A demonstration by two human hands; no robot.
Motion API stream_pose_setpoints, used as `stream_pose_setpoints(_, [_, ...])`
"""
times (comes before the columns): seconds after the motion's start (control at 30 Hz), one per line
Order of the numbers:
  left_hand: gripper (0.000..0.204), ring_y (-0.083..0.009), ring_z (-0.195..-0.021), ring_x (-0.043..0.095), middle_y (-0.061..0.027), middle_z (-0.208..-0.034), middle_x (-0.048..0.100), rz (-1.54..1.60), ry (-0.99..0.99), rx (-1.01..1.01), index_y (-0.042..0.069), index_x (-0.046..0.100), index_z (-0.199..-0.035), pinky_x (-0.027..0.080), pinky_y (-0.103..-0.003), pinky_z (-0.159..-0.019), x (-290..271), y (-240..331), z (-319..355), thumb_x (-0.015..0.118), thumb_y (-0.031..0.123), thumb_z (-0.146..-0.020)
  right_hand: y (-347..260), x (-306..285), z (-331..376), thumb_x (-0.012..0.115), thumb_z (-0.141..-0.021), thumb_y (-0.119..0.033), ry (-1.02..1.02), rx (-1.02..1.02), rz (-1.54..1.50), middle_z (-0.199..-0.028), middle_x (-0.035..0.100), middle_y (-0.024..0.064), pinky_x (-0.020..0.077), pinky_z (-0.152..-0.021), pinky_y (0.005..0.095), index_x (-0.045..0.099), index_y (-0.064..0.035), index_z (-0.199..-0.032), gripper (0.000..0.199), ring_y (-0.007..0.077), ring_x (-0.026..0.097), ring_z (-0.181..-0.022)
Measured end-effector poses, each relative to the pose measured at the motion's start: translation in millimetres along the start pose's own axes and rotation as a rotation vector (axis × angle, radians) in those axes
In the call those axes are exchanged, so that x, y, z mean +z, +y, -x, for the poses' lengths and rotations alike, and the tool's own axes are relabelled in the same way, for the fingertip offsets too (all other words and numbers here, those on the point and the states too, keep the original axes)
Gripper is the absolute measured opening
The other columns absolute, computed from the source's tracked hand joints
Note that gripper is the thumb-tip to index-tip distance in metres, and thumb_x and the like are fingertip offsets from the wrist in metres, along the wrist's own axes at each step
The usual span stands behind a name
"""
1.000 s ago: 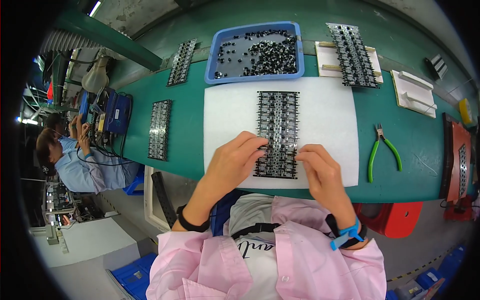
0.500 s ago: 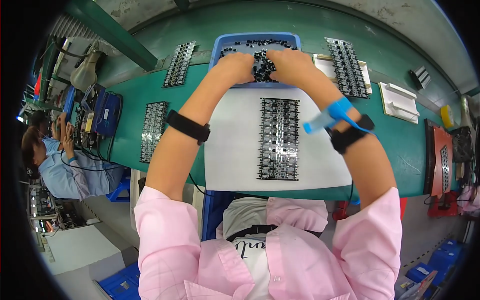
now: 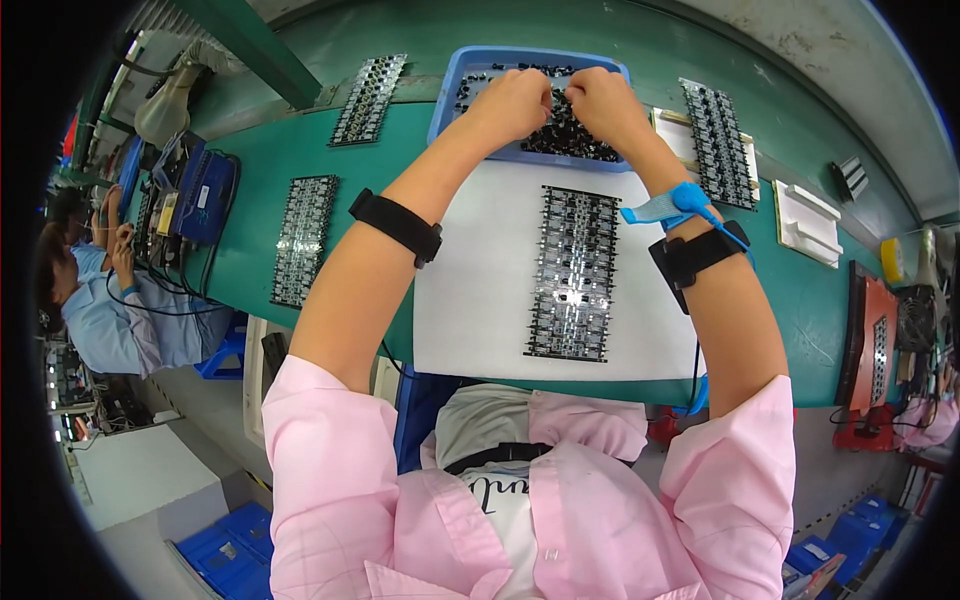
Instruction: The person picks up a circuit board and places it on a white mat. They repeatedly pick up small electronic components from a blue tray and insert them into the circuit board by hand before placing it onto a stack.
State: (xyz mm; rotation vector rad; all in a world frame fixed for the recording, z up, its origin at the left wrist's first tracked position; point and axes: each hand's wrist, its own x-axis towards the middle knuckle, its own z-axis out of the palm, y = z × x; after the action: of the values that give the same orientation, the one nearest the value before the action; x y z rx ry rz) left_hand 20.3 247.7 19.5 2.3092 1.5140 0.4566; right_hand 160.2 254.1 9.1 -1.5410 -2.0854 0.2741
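1. Clock reference: the centre panel is the dial centre; 12 o'clock points away from the person.
2. Left hand (image 3: pixel 518 103): at 12 o'clock, over the bin; fingers curled, fingertips bunched. Whether it grips a part cannot be told.
3. Right hand (image 3: pixel 605 105): just beside the left hand, on its 3 o'clock side; fingers likewise curled inward, contents not discernible.
4. Small black parts (image 3: pixel 575 140): at 12 o'clock, in the bin beneath and between the hands. They are blocky, dark, with bright glints; they heap densely toward the near edge and scatter toward the far edge.
5. Bin (image 3: pixel 560 160): shallow blue tray, smooth and plastic-looking, rectangular with rounded corners.
6. Wrist bands: a black fabric-like band (image 3: pixel 395 225) on the left forearm; a blue strap (image 3: pixel 670 207) and a second black band on the right.
7. Centre panel (image 3: pixel 575 275): rectangular circuit-board panel, long side running 12 to 6 o'clock; dense rows of black and silvery components, comb-like side edges. Neither hand touches it.
8. White sheet (image 3: pixel 470 300): matte, flat, under the centre panel, on a smooth green work surface (image 3: pixel 270 160).
9. Similar panels: at 9 o'clock (image 3: pixel 305 240), 10 o'clock (image 3: pixel 368 100), and between 1 and 2 o'clock (image 3: pixel 718 143), the last resting on a pale fixture.
10. Writing: black script lettering (image 3: pixel 515 490) on the person's white shirt at 6 o'clock, partly covered by a pink overshirt (image 3: pixel 600 510).
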Motion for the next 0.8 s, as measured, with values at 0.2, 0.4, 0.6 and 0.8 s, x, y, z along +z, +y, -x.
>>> stream_pose_setpoints(0.2, [0.011, -0.0328, -0.073, 0.058, -0.0187, -0.073, 0.059, 0.013, 0.203, 0.045, 0.001, 0.061, -0.073, 0.046, -0.039, -0.066, -3.4, 5.9, 4.6, 0.052, 0.007, -0.071, 5.1, -4.7, -3.5, 0.050, -0.073, -0.013, 0.091, 0.077, -0.233, -0.075, 0.059, 0.0188, 0.0445, -0.067, 0.0408, 0.062, -0.0035, -0.079, 0.016, 0.0360, 0.056, -0.073])
stream_pose_setpoints(0.4, [0.012, -0.0282, -0.069, 0.059, -0.0154, -0.070, 0.061, 0.154, 0.192, -0.005, 0.002, 0.062, -0.075, 0.046, -0.036, -0.065, -0.7, 0.1, -0.4, 0.054, 0.010, -0.072, 4.0, -12.8, 4.5, 0.050, -0.074, -0.013, 0.237, 0.047, -0.420, -0.071, 0.061, 0.0177, 0.0458, -0.063, 0.0372, 0.061, -0.0015, -0.079, 0.017, 0.0313, 0.059, -0.071])
stream_pose_setpoints(0.6, [0.015, -0.0179, -0.061, 0.060, -0.0086, -0.066, 0.062, 0.395, 0.194, -0.106, 0.002, 0.062, -0.075, 0.047, -0.031, -0.060, 0.1, -11.3, 1.6, 0.058, 0.016, -0.071, -20.0, -71.3, 46.5, 0.051, -0.078, -0.014, 0.056, 0.122, -0.643, -0.058, 0.056, 0.0047, 0.0316, -0.037, 0.0216, 0.058, -0.0003, -0.077, 0.015, 0.0067, 0.042, -0.038])
stream_pose_setpoints(0.8, [0.015, -0.0094, -0.049, 0.052, -0.0030, -0.057, 0.055, 0.239, 0.319, 0.016, -0.001, 0.058, -0.077, 0.043, -0.021, -0.048, -6.5, -10.6, 11.5, 0.056, 0.014, -0.075, -28.0, -93.2, 122.2, 0.053, -0.079, -0.017, 0.008, 0.088, -0.699, -0.056, 0.044, -0.0031, 0.0259, -0.039, 0.0170, 0.057, -0.0008, -0.078, 0.016, 0.0027, 0.036, -0.046])
